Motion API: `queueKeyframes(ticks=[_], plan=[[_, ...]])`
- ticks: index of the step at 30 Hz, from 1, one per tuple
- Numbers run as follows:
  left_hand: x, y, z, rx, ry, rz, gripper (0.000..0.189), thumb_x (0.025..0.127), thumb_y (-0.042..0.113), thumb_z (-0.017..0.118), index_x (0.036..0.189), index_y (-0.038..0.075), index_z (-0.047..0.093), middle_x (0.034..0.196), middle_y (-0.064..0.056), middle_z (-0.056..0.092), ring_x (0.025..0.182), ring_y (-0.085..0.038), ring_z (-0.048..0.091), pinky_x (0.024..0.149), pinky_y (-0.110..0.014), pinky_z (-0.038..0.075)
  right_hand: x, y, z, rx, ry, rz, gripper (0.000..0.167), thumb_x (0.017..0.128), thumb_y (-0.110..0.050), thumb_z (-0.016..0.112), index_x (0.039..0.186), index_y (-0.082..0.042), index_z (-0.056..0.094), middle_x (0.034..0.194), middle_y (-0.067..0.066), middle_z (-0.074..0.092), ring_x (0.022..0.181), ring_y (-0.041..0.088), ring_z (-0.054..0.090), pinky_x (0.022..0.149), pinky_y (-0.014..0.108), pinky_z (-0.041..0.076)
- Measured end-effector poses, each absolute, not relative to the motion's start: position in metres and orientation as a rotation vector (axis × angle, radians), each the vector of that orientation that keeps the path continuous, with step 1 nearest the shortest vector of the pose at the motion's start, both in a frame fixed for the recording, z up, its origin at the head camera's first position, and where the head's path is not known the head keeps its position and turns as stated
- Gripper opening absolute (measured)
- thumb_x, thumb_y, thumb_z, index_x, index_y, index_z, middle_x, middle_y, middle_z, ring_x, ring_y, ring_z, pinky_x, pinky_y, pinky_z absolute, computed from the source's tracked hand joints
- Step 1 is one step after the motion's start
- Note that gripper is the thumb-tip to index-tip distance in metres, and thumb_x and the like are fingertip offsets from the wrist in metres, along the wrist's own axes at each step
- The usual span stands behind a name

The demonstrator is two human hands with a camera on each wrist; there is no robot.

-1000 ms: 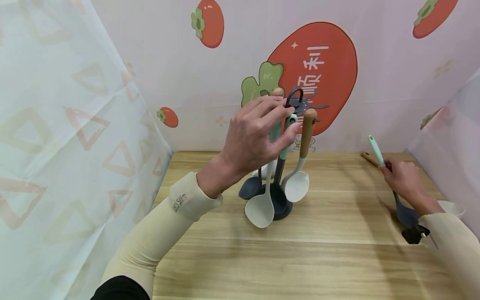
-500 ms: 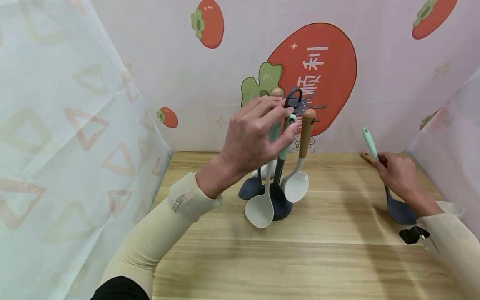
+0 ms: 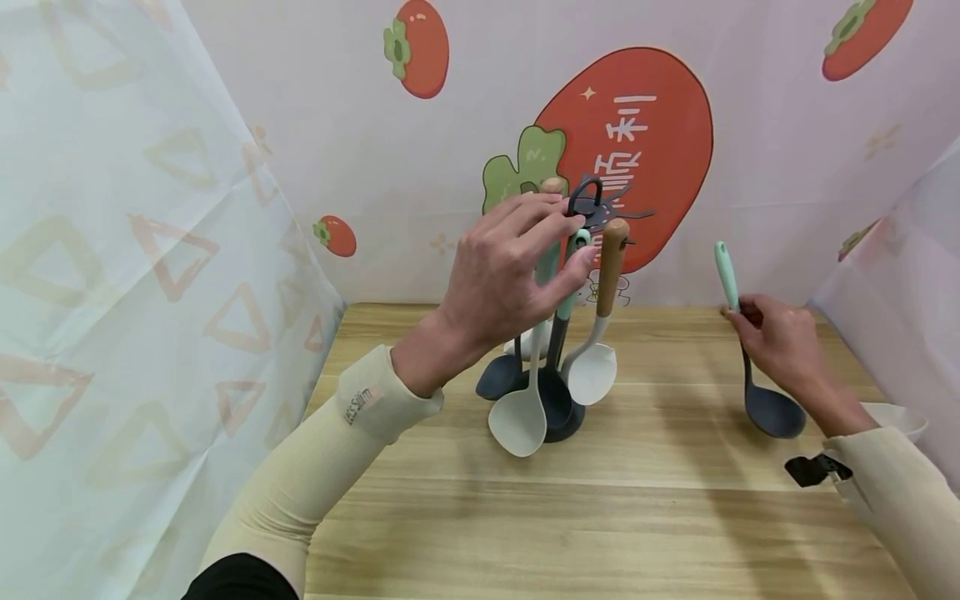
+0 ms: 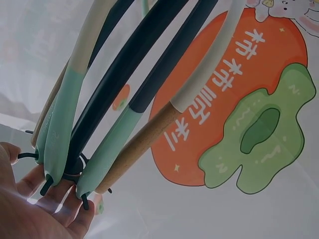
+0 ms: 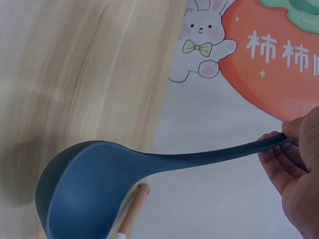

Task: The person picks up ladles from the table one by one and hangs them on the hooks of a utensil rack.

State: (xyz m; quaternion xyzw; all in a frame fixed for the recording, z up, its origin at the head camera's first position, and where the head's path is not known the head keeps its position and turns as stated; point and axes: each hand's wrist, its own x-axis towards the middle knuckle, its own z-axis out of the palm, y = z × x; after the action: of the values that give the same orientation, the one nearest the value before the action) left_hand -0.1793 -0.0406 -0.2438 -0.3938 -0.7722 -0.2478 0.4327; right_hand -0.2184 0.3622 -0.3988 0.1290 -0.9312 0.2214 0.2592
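Note:
My right hand (image 3: 783, 342) pinches a dark blue ladle (image 3: 776, 412) at the right of the table, its mint handle pointing up. In the right wrist view the ladle's bowl (image 5: 84, 194) faces the camera, and fingers and thumb close on the shaft. At the middle, my left hand (image 3: 510, 254) holds the top of a dark utensil rack (image 3: 597, 192). Its fingertips lie among the hooks and handle ends in the left wrist view. From the rack hang a white ladle (image 3: 519, 423), a wooden-handled white utensil (image 3: 592, 375) and several others.
Beside my right wrist lies a white utensil head (image 3: 896, 419), partly hidden by the arm. A wooden handle (image 5: 133, 209) with a white neck shows behind the ladle in the right wrist view. A printed cloth wall (image 3: 420, 150) stands behind the table (image 3: 600, 533).
My right hand has moved left and slightly up, carrying the ladle away from the white utensil head, so the ladle's bowl now shows fully. The left hand stays at the rack's top.

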Motion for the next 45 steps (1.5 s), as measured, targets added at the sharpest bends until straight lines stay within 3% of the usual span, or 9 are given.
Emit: queueKeyframes(ticks=[5,14,17,20,23,45], plan=[[-0.18,-0.042,-0.244,-0.98,-1.921,-0.625,0.031,0.099,0.029,0.071,0.111,0.003,0.081,0.112,-0.012,0.078,0.123,-0.027,0.069,0.112,-0.033,0.05,-0.217,0.356,-0.398,0.387,-2.485,0.618,0.022,0.093,0.002,0.076,0.111,0.014,0.07,0.089,0.031,0.073,0.074,0.046,0.072,0.059,-0.001,0.03],[-0.181,-0.045,-0.244,-0.979,-1.914,-0.633,0.03,0.099,0.027,0.07,0.111,0.002,0.081,0.111,-0.012,0.078,0.122,-0.027,0.069,0.113,-0.031,0.049,-0.215,0.344,-0.392,0.431,-2.443,0.656,0.025,0.092,0.005,0.076,0.115,0.014,0.07,0.09,0.03,0.073,0.075,0.042,0.073,0.064,-0.004,0.032],[-0.181,-0.046,-0.244,-0.982,-1.904,-0.642,0.03,0.099,0.027,0.07,0.111,0.001,0.08,0.111,-0.012,0.078,0.122,-0.027,0.069,0.114,-0.031,0.048,-0.214,0.34,-0.39,0.439,-2.433,0.673,0.024,0.093,0.005,0.076,0.115,0.012,0.071,0.091,0.028,0.074,0.074,0.014,0.07,0.067,-0.005,0.034],[-0.181,-0.046,-0.244,-0.985,-1.903,-0.649,0.03,0.099,0.026,0.071,0.111,0.001,0.08,0.111,-0.013,0.078,0.123,-0.028,0.069,0.114,-0.031,0.047,-0.213,0.334,-0.387,0.45,-2.411,0.697,0.024,0.092,0.006,0.076,0.115,0.012,0.071,0.092,0.029,0.074,0.082,-0.018,0.054,0.07,-0.007,0.034],[-0.181,-0.047,-0.244,-0.985,-1.912,-0.652,0.03,0.099,0.026,0.071,0.113,0.001,0.08,0.114,-0.014,0.077,0.122,-0.029,0.069,0.115,-0.031,0.047,-0.211,0.329,-0.385,0.462,-2.386,0.718,0.025,0.091,0.008,0.077,0.114,0.013,0.071,0.091,0.03,0.074,0.086,-0.033,0.04,0.072,-0.007,0.034],[-0.182,-0.054,-0.245,-0.974,-1.94,-0.684,0.031,0.099,0.024,0.068,0.116,-0.001,0.079,0.123,-0.018,0.075,0.125,-0.03,0.068,0.117,-0.034,0.046,-0.198,0.293,-0.358,0.621,-2.186,0.78,0.027,0.083,0.015,0.081,0.109,0.015,0.073,0.089,0.025,0.076,0.093,-0.03,0.051,0.08,-0.004,0.042]])
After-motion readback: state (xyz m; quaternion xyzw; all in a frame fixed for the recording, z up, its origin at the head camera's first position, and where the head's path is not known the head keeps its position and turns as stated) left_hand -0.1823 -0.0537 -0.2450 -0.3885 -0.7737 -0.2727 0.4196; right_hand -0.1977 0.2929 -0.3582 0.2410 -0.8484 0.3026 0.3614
